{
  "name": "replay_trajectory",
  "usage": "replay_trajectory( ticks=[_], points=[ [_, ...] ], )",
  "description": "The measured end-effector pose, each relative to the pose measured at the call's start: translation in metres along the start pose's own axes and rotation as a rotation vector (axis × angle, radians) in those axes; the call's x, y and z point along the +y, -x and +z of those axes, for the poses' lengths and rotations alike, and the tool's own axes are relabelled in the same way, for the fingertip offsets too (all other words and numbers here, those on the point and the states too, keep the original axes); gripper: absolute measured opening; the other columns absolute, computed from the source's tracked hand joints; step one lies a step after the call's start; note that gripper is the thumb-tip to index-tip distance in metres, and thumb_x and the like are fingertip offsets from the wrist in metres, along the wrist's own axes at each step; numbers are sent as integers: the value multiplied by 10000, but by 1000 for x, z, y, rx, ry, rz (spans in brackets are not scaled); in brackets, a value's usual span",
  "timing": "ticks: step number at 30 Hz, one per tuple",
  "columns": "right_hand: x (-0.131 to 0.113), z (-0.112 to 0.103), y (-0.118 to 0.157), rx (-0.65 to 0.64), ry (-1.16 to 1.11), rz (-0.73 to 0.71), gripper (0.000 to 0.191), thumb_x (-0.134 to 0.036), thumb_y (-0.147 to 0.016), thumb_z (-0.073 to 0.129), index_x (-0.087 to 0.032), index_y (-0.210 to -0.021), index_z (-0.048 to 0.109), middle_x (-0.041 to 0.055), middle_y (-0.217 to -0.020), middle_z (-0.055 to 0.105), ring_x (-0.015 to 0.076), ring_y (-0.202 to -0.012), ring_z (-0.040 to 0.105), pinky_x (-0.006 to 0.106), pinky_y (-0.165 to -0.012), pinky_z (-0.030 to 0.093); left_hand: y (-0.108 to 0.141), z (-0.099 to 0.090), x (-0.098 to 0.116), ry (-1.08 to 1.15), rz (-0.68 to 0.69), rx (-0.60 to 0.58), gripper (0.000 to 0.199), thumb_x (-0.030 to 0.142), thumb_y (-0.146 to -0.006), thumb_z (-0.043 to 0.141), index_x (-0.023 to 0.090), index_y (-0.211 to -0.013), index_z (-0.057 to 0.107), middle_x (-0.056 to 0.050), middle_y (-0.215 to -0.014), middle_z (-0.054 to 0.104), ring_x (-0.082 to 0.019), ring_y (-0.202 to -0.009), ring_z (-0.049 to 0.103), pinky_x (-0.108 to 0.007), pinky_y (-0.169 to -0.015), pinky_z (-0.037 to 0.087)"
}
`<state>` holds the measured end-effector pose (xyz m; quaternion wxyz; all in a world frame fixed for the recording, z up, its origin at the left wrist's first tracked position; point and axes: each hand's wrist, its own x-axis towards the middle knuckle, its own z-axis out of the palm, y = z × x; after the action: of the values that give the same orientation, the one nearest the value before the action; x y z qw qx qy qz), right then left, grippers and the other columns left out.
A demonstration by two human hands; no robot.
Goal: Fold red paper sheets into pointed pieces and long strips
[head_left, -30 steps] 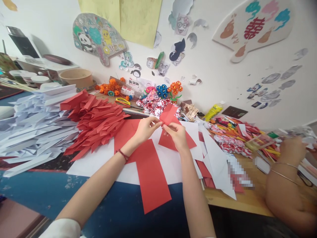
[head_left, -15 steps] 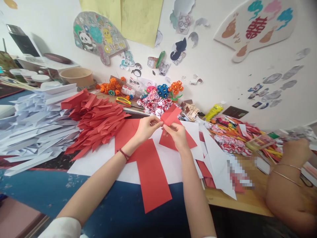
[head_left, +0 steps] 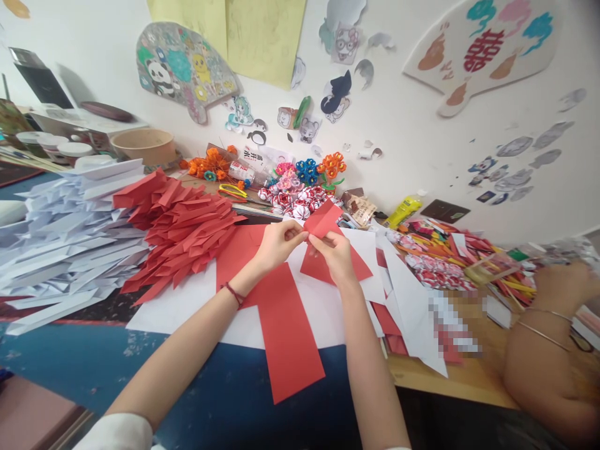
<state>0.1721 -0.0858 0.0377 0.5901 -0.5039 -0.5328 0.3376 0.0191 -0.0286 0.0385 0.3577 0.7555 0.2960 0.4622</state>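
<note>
A folded piece of red paper (head_left: 327, 217) is pinched between my two hands near the middle of the view. My left hand (head_left: 281, 240) holds its lower left corner between thumb and fingers. Close beside it, my right hand (head_left: 334, 250) grips the lower edge, fingertips nearly touching the left ones. Beneath my hands lie flat red sheets (head_left: 290, 337) on large white paper (head_left: 187, 319). Another red sheet (head_left: 359, 269) shows behind my right hand.
Piles of folded white strips (head_left: 60, 231) and folded red strips (head_left: 182, 225) stand at left. Paper flowers (head_left: 297, 203) line the wall. White sheets (head_left: 412, 300) lie at right, and another person's arm (head_left: 539, 356) rests at the far right.
The folded red paper's upper part has shifted very slightly in my fingers. The other person's hand at the far right has moved a little to the right.
</note>
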Motion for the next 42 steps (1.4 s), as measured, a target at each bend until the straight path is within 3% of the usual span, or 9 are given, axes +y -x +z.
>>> replay_trajectory(
  ticks=[6,16,22,28,32,38,42],
  points=[
    [2,0,0,9,-8,-22,217,-378,-766,684,-171,-719,638,8,-605,602,134,-564,545,267,-556,437,0,1,1,-9,-23,6,265,385,-845,559,154,-766,661,-24,-724,665,-118,-648,550,-223,-600,401],
    [1,-1,0,9,-3,-9,234,-396,-746,691,-179,-687,625,2,-589,600,135,-555,536,272,-560,429,-1,2,0,214,-71,36,309,435,-826,587,147,-738,654,-32,-681,650,-117,-616,561,-218,-567,435],
    [0,-1,0,26,16,-8,247,-386,-735,697,-190,-633,585,-24,-564,536,114,-525,465,257,-518,378,0,1,-1,178,-89,39,362,492,-833,565,152,-756,661,-37,-667,655,-119,-591,562,-216,-550,442],
    [3,-4,-1,79,-5,-6,275,-369,-733,705,-193,-599,542,-36,-527,484,108,-516,435,256,-510,345,1,1,0,84,-34,-101,368,499,-831,573,150,-746,653,-31,-679,655,-114,-604,560,-216,-574,430],
    [3,-3,-1,61,-25,-2,269,-385,-729,708,-195,-616,555,-31,-534,491,113,-518,442,261,-513,353,2,2,2,17,9,-71,358,480,-846,558,151,-733,642,-25,-663,641,-116,-612,552,-220,-587,419],
    [5,-3,-3,113,-36,-2,343,-422,-707,722,-206,-576,491,-42,-504,465,109,-494,431,264,-507,358,1,5,4,74,-49,-119,336,467,-847,550,151,-771,633,-30,-680,645,-122,-612,570,-224,-594,432],
    [7,-2,-3,107,-36,3,354,-430,-714,720,-208,-575,482,-32,-516,487,114,-502,446,272,-518,373,2,6,5,-77,6,-84,287,392,-860,536,158,-703,589,1,-615,588,-104,-565,483,-224,-552,353]
  ],
)
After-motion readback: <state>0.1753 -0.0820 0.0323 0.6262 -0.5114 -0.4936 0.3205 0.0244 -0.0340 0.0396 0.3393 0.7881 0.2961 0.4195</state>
